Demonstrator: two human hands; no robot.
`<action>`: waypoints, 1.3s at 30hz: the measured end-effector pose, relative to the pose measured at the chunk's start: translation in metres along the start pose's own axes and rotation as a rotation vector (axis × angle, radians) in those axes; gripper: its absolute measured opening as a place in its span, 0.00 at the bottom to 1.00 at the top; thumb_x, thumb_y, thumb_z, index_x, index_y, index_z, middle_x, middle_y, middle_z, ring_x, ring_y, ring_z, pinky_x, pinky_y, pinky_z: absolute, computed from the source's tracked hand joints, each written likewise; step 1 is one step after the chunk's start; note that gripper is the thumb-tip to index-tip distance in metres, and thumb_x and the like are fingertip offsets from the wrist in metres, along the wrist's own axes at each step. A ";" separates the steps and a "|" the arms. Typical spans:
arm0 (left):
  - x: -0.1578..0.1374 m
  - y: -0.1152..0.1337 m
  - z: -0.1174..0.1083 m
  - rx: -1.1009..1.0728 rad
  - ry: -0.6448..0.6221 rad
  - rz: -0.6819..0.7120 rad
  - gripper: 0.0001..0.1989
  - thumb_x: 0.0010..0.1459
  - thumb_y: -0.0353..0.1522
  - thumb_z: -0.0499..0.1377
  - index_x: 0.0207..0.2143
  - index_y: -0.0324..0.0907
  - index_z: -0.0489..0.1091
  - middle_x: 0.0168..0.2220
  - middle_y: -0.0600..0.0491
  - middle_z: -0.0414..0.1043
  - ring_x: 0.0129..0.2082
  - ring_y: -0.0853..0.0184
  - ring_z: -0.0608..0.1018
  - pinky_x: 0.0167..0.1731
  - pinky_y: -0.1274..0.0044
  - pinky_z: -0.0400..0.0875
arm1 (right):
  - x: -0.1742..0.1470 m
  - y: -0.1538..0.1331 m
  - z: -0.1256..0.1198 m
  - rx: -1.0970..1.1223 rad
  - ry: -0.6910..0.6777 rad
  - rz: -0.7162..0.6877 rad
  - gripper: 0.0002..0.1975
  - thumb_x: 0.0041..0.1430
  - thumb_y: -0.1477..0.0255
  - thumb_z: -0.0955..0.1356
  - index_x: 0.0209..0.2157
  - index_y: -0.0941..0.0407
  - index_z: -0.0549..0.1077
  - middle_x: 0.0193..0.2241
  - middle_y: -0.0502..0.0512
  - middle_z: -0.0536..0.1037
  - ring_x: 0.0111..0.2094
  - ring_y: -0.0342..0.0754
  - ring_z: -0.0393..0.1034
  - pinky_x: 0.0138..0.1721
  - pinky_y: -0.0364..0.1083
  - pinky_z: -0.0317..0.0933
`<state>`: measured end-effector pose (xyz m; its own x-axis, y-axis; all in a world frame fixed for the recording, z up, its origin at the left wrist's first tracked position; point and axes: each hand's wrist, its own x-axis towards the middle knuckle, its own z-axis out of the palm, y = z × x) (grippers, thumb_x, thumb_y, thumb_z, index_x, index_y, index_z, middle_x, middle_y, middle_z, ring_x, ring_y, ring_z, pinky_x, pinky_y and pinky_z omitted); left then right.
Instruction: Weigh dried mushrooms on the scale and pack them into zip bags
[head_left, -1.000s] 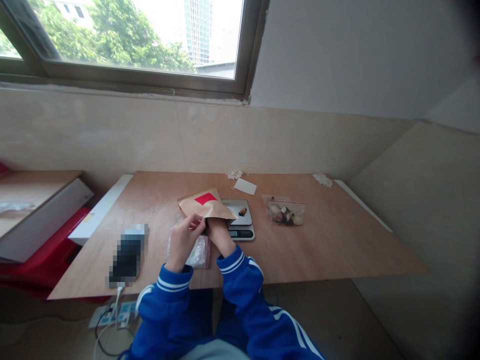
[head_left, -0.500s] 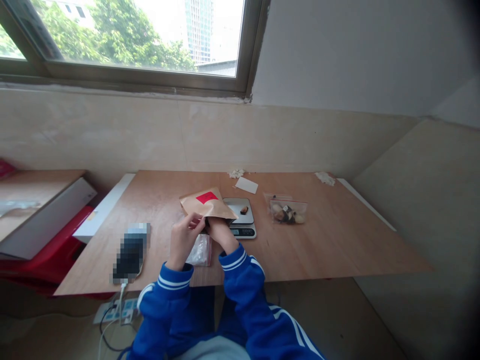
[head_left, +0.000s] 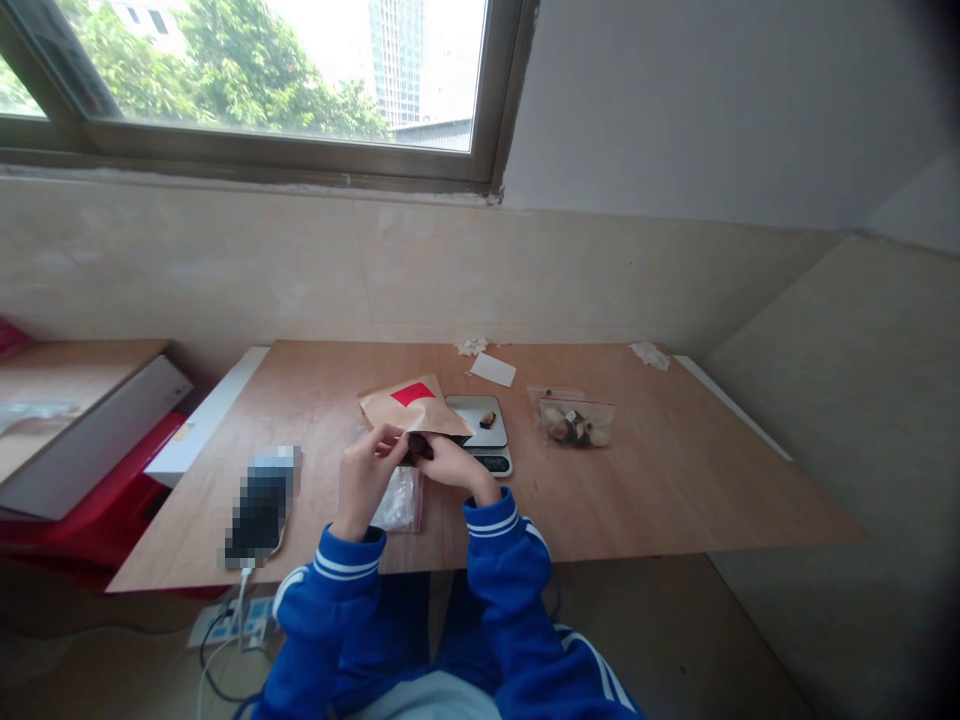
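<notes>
My left hand (head_left: 366,475) pinches the near edge of a brown paper bag (head_left: 375,407) with a red label (head_left: 412,394). The mouth of the bag faces me. Right at that mouth, my right hand (head_left: 454,466) is closed with its fingertips on a dark brown piece (head_left: 421,448), whose exact kind I cannot make out. Behind the right hand stands a kitchen scale (head_left: 495,437), partly covered by the bag. A small brown piece (head_left: 487,420) lies on its plate. Under my hands is a clear zip bag (head_left: 401,502), partly hidden.
To the right lies a zip bag (head_left: 577,425) of dark and pale pieces. A white card (head_left: 493,370) and crumpled white scraps (head_left: 472,347) are at the back. A blurred phone (head_left: 261,507) with a charging cable (head_left: 244,590) lies on the left of the table (head_left: 675,490).
My right hand has drawn back out of the paper bag, toward me and to the right, and a dark brown piece now shows at its fingertips. The left hand stays on the bag.
</notes>
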<state>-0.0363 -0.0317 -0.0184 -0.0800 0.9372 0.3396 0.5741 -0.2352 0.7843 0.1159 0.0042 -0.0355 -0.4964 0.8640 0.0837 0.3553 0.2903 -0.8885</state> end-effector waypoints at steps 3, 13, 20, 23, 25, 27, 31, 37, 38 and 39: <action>0.000 0.001 -0.001 -0.012 0.002 -0.003 0.10 0.56 0.41 0.58 0.31 0.45 0.73 0.26 0.57 0.76 0.26 0.70 0.78 0.29 0.81 0.70 | -0.004 -0.004 -0.003 0.045 -0.045 -0.005 0.20 0.57 0.80 0.64 0.52 0.56 0.69 0.49 0.57 0.76 0.49 0.53 0.70 0.53 0.52 0.63; 0.002 0.004 -0.002 -0.007 0.014 -0.008 0.12 0.57 0.43 0.57 0.31 0.45 0.73 0.27 0.56 0.77 0.26 0.68 0.79 0.29 0.80 0.71 | -0.006 0.001 0.003 0.176 0.093 -0.051 0.12 0.61 0.76 0.63 0.43 0.56 0.75 0.44 0.54 0.78 0.47 0.49 0.72 0.53 0.50 0.64; 0.004 0.005 -0.002 0.004 0.040 -0.006 0.12 0.57 0.43 0.57 0.31 0.45 0.74 0.27 0.56 0.77 0.26 0.69 0.79 0.29 0.80 0.72 | -0.016 -0.001 0.003 0.195 0.284 -0.079 0.12 0.58 0.78 0.65 0.43 0.56 0.76 0.43 0.55 0.78 0.46 0.48 0.72 0.52 0.48 0.63; 0.006 0.007 -0.002 -0.010 0.048 -0.013 0.12 0.57 0.43 0.57 0.31 0.45 0.74 0.27 0.56 0.77 0.26 0.69 0.79 0.29 0.80 0.72 | -0.026 -0.011 -0.001 0.135 0.343 -0.100 0.10 0.58 0.76 0.66 0.40 0.54 0.76 0.41 0.53 0.78 0.44 0.47 0.72 0.49 0.47 0.65; 0.007 0.008 -0.002 -0.012 0.058 -0.020 0.12 0.57 0.42 0.57 0.31 0.44 0.74 0.27 0.56 0.77 0.26 0.69 0.79 0.28 0.80 0.71 | -0.033 -0.017 -0.006 0.107 0.407 -0.106 0.08 0.58 0.74 0.66 0.38 0.54 0.76 0.40 0.53 0.79 0.43 0.47 0.73 0.48 0.48 0.65; 0.008 0.009 -0.003 -0.004 0.073 -0.034 0.12 0.57 0.42 0.57 0.31 0.44 0.74 0.27 0.56 0.77 0.26 0.69 0.79 0.28 0.80 0.71 | -0.039 -0.022 -0.013 0.145 0.492 -0.130 0.08 0.58 0.72 0.67 0.39 0.54 0.75 0.41 0.54 0.78 0.44 0.48 0.72 0.48 0.48 0.66; 0.008 0.010 -0.004 -0.003 0.102 -0.065 0.13 0.57 0.43 0.57 0.31 0.44 0.74 0.26 0.56 0.77 0.26 0.68 0.79 0.28 0.80 0.70 | -0.042 -0.012 -0.030 0.300 0.838 -0.185 0.17 0.60 0.68 0.67 0.50 0.55 0.66 0.47 0.60 0.75 0.49 0.49 0.70 0.49 0.50 0.66; 0.007 0.012 -0.001 -0.009 0.113 -0.065 0.12 0.57 0.42 0.57 0.31 0.45 0.74 0.27 0.56 0.77 0.27 0.68 0.79 0.29 0.80 0.71 | -0.023 0.055 -0.029 0.076 0.971 -0.005 0.13 0.58 0.68 0.66 0.44 0.58 0.68 0.43 0.63 0.76 0.42 0.50 0.72 0.48 0.52 0.66; 0.007 0.012 -0.001 -0.006 0.112 -0.061 0.12 0.57 0.42 0.57 0.30 0.45 0.74 0.28 0.56 0.77 0.27 0.68 0.79 0.29 0.80 0.71 | -0.019 0.064 -0.027 0.014 0.905 0.018 0.12 0.58 0.69 0.65 0.43 0.58 0.69 0.41 0.62 0.76 0.41 0.50 0.72 0.47 0.53 0.66; 0.007 0.011 -0.001 -0.004 0.112 -0.056 0.12 0.57 0.42 0.57 0.30 0.45 0.74 0.28 0.56 0.78 0.27 0.68 0.79 0.29 0.80 0.71 | -0.014 0.072 -0.026 -0.046 0.836 0.024 0.11 0.58 0.70 0.64 0.42 0.58 0.70 0.41 0.62 0.76 0.41 0.51 0.71 0.48 0.53 0.65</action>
<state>-0.0310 -0.0284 -0.0067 -0.2024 0.9145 0.3503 0.5631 -0.1840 0.8056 0.1685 0.0236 -0.0888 0.2562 0.8854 0.3879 0.3990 0.2686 -0.8767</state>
